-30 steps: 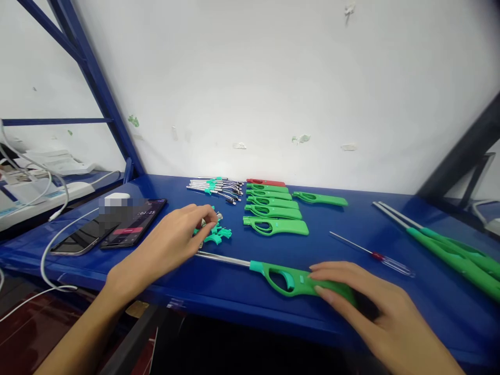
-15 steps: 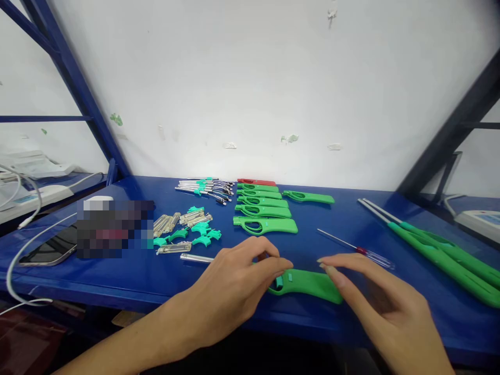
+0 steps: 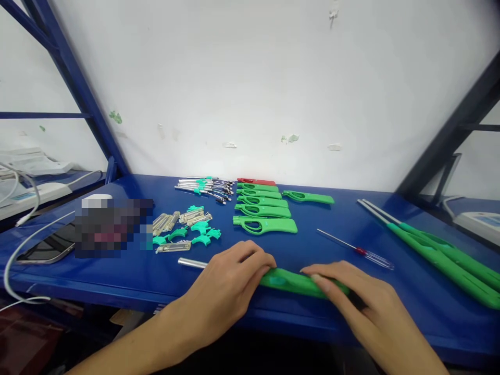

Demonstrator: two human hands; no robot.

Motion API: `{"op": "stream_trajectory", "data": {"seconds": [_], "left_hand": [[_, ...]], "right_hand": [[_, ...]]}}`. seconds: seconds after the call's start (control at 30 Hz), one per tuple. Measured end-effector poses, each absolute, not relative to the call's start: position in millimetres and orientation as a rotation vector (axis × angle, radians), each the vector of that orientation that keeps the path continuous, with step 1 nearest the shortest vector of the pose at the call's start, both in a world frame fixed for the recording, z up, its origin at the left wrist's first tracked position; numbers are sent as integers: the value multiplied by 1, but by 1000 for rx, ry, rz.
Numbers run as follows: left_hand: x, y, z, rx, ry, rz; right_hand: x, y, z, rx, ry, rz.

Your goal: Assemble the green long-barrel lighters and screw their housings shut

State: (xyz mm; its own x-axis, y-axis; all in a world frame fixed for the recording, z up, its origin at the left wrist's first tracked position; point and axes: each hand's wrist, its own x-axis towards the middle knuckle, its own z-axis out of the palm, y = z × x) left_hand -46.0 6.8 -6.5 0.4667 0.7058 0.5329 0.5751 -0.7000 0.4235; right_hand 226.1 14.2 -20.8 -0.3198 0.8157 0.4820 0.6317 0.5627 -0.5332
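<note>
A white wall [image 3: 242,78] with small scuffed patches fills the back. Before it runs a blue worktop [image 3: 156,281], with a blue metal upright [image 3: 78,83] slanting at the left and a dark one at the right.

At the near edge, both hands are on one green utility lighter, lying crosswise with its metal tube pointing left. The left hand [image 3: 238,281] is curled closed over the front of the handle, hiding the trigger area. The right hand [image 3: 363,302] grips the rear end of the handle, thumb and fingers a little apart around it. The held utility lighter [image 3: 295,281] is slightly blurred; whether it touches the worktop is unclear.

Two more utility lighters [image 3: 429,250] lie side by side at the far right, tubes pointing away. In the middle, green handle shells [image 3: 269,225] form a column, with a red shell [image 3: 255,182] at its far end and a single green shell [image 3: 312,198] just right of it. A phone [image 3: 42,249] lies at the left, partly pixelated, near a white cable [image 3: 5,276]. A screwdriver [image 3: 360,251] with a clear handle lies beyond the right hand.

Metal tubes with wires [image 3: 195,186] are bunched near the wall. Closer in are clear fuel tanks [image 3: 166,224] and, among them, turquoise triggers [image 3: 201,227].
</note>
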Motion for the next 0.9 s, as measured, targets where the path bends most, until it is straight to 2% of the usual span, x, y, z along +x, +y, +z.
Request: {"op": "stream_trajectory", "data": {"seconds": [0.37, 0.63, 0.77, 0.9], "left_hand": [[-46, 6, -13, 2696, 1197, 1127], [-44, 7, -10, 2700, 1112, 1274], [-43, 6, -9, 2657, 1073, 1303], [-39, 7, -7, 2648, 1042, 1318]], "right_hand": [[218, 16, -26, -1240, -1925, 121], [301, 46, -38, -1562, -1748, -340], [320, 52, -47, -1669, -1811, -306], [306, 39, -31, -1617, -1717, -277]]}}
